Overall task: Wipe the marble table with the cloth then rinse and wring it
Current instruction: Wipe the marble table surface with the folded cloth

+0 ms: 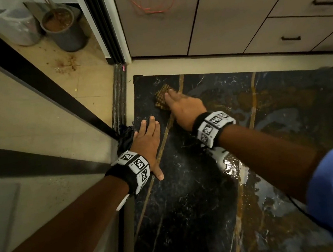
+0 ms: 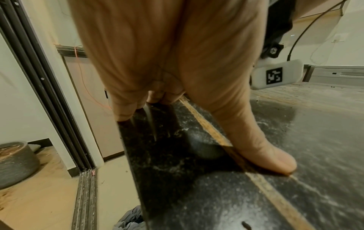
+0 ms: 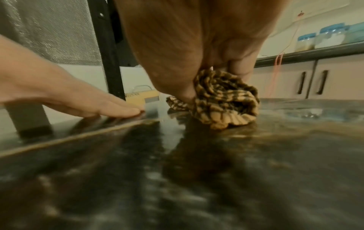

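The dark marble table point(image 1: 192, 196) with gold veins fills the lower right of the head view. Near its far left corner lies a bunched brown-and-yellow checked cloth point(image 1: 161, 97). My right hand point(image 1: 184, 106) is on top of it. In the right wrist view the thumb and curled fingers hold the crumpled cloth point(image 3: 224, 101) down against the stone point(image 3: 177, 179). My left hand point(image 1: 148, 138) lies flat on the table by its left edge, fingers straight and holding nothing. Its thumb point(image 2: 262, 152) presses on a gold vein, and the left hand point(image 3: 78, 99) shows beside the cloth.
Beyond the table stand beige cabinets with drawers point(image 1: 274, 16) and a hanging orange cord point(image 1: 151, 1). A sliding-door track point(image 1: 119, 94) runs left of the table, with a grey pot point(image 1: 63, 27) behind it. Grey fabric point(image 2: 132, 217) lies by the table's left edge. Blue-lidded jars point(image 3: 323, 37) stand on a counter.
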`<action>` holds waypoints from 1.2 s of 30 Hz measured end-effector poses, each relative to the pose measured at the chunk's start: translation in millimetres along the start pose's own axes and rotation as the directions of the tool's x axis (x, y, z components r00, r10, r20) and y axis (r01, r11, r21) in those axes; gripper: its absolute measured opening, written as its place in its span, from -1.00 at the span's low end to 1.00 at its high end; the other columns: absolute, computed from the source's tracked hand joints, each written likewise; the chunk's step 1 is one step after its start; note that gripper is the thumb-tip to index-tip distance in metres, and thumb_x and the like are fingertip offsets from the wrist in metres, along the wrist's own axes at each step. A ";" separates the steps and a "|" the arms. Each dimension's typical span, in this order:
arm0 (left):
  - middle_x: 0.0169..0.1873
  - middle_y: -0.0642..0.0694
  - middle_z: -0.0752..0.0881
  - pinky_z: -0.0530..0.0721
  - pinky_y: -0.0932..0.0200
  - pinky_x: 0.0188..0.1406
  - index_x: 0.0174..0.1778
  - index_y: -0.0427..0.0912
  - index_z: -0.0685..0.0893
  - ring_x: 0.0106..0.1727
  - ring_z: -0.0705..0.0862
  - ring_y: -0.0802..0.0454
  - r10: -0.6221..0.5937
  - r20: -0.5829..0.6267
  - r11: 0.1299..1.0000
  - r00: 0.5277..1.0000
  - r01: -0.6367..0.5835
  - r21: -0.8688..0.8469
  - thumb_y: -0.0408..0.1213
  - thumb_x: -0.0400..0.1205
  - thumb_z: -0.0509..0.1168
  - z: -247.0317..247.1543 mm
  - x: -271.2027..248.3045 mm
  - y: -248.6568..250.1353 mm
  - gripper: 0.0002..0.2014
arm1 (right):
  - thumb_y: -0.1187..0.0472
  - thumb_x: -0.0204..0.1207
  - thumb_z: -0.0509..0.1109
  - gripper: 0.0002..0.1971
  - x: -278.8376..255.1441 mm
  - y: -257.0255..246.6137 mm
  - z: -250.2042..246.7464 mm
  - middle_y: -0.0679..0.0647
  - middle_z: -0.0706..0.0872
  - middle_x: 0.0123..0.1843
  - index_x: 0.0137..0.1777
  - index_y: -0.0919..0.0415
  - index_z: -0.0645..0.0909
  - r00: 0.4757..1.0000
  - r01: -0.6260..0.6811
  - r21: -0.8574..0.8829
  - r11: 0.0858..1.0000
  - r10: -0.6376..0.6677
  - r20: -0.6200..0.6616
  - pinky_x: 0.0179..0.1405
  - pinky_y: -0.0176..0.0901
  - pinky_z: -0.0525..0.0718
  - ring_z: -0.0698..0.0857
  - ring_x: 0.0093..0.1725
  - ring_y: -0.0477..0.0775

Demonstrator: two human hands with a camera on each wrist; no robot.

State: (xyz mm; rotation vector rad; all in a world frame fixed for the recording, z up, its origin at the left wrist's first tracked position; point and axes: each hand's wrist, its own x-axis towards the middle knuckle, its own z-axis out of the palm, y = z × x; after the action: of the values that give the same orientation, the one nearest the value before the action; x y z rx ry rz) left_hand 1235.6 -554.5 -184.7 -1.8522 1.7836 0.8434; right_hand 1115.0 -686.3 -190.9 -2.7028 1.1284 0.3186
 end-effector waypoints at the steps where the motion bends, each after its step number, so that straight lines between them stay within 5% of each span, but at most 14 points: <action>1: 0.62 -0.22 -0.43 -0.02 -0.29 0.64 0.62 -0.28 -0.41 0.64 -0.37 -0.29 -0.003 0.001 1.000 1.000 0.003 0.011 0.22 -0.02 0.67 -0.1 0.0 0.3 0.62 | 0.24 0.64 0.25 -0.39 -3.3 14.1 -1.4 0.24 0.22 0.67 0.66 0.23 0.14 1.000 -0.020 0.014 1.000 0.021 -0.013 0.37 0.18 0.55 0.42 0.53 0.29; 5: 0.63 -0.23 -0.41 0.00 -0.29 0.63 0.62 -0.28 -0.40 0.65 -0.34 -0.31 -0.012 -0.001 0.999 1.000 0.012 0.042 0.23 -0.01 0.66 1.0 1.7 2.1 0.62 | 0.33 0.61 0.25 -0.51 16.7 74.1 -22.6 0.30 0.43 0.53 0.53 0.32 0.30 0.950 -0.309 0.029 0.951 0.310 -0.034 0.23 0.20 0.62 0.59 0.34 0.36; 8: 0.63 -0.23 -0.41 0.02 -0.30 0.63 0.62 -0.28 -0.40 0.64 -0.34 -0.32 -0.024 -0.006 0.998 1.000 0.024 0.055 0.24 -0.01 0.66 2.4 4.0 2.5 0.62 | 0.28 0.64 0.21 -0.58 32.6 75.1 -31.2 0.34 0.51 0.43 0.47 0.38 0.35 0.919 -0.392 0.054 0.918 0.393 -0.002 0.20 0.17 0.62 0.61 0.29 0.39; 12: 0.63 -0.23 -0.41 0.04 -0.32 0.62 0.62 -0.28 -0.40 0.64 -0.34 -0.32 -0.031 0.009 0.999 0.999 0.031 0.040 0.23 -0.03 0.67 1.8 4.5 3.4 0.63 | 0.31 0.59 0.27 -0.47 17.6 22.5 -16.7 0.26 0.39 0.54 0.55 0.30 0.27 0.973 -0.230 0.059 0.971 0.231 -0.018 0.21 0.14 0.63 0.58 0.35 0.31; 17: 0.62 -0.23 -0.43 0.02 -0.31 0.62 0.62 -0.28 -0.41 0.64 -0.37 -0.31 -0.046 0.019 0.998 0.999 0.045 0.043 0.22 -0.05 0.67 1.1 4.9 4.8 0.64 | 0.30 0.63 0.21 -0.28 -44.0 8.2 4.5 0.14 0.02 0.74 0.72 0.15 -0.04 0.988 0.082 0.058 0.995 -0.089 0.127 0.59 0.18 0.32 0.18 0.67 0.23; 19: 0.62 -0.23 -0.44 0.02 -0.31 0.63 0.62 -0.27 -0.42 0.64 -0.37 -0.30 -0.046 0.022 0.998 0.999 0.045 0.042 0.21 -0.03 0.68 0.6 4.0 5.1 0.64 | 0.32 0.61 0.22 -0.27 -49.9 31.9 -1.0 0.13 0.03 0.74 0.72 0.11 -0.04 0.994 0.032 0.063 0.998 -0.038 0.103 0.62 0.11 0.24 0.16 0.67 0.21; 23: 0.62 -0.23 -0.45 0.00 -0.30 0.63 0.61 -0.27 -0.42 0.64 -0.37 -0.30 -0.051 0.026 0.997 0.998 0.050 0.056 0.21 -0.02 0.67 2.0 3.9 5.2 0.63 | 0.39 0.56 0.28 -0.26 -15.6 95.5 -20.5 0.21 0.16 0.71 0.69 0.20 0.06 0.959 -0.282 0.077 0.956 0.278 0.058 0.54 0.15 0.34 0.34 0.58 0.30; 26: 0.62 -0.20 -0.45 -0.01 -0.31 0.62 0.62 -0.25 -0.43 0.64 -0.38 -0.29 -0.038 0.023 0.998 0.999 0.037 0.042 0.22 -0.04 0.67 3.0 4.7 2.2 0.64 | 0.39 0.52 0.33 -0.27 0.2 100.4 -23.0 0.23 0.21 0.68 0.66 0.25 0.13 0.940 -0.340 0.103 0.935 0.334 0.070 0.52 0.15 0.39 0.38 0.55 0.34; 32: 0.62 -0.22 -0.45 0.01 -0.29 0.61 0.61 -0.26 -0.43 0.64 -0.35 -0.30 -0.049 0.021 0.996 0.999 0.047 0.080 0.24 -0.05 0.67 2.1 5.1 4.2 0.65 | 0.38 0.54 0.28 -0.27 -63.6 18.1 8.0 0.13 0.14 0.72 0.69 0.12 0.10 0.998 -0.047 0.145 0.988 0.040 0.047 0.65 0.12 0.19 0.18 0.66 0.24; 36: 0.62 -0.24 -0.44 0.02 -0.29 0.61 0.61 -0.27 -0.43 0.65 -0.34 -0.31 -0.062 0.031 0.994 0.998 0.059 0.094 0.24 -0.06 0.67 -0.1 5.4 6.4 0.66 | 0.37 0.60 0.19 -0.30 -122.8 17.1 18.3 0.07 0.09 0.73 0.71 0.08 0.06 0.993 0.070 0.157 0.985 -0.084 0.079 0.65 -0.01 0.04 0.12 0.68 0.17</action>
State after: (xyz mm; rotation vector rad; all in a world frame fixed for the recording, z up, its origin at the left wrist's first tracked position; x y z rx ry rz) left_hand 1229.2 -559.0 -187.6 -1.8130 1.7081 0.7521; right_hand 1016.2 -610.5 -176.8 -2.5641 0.9798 0.3178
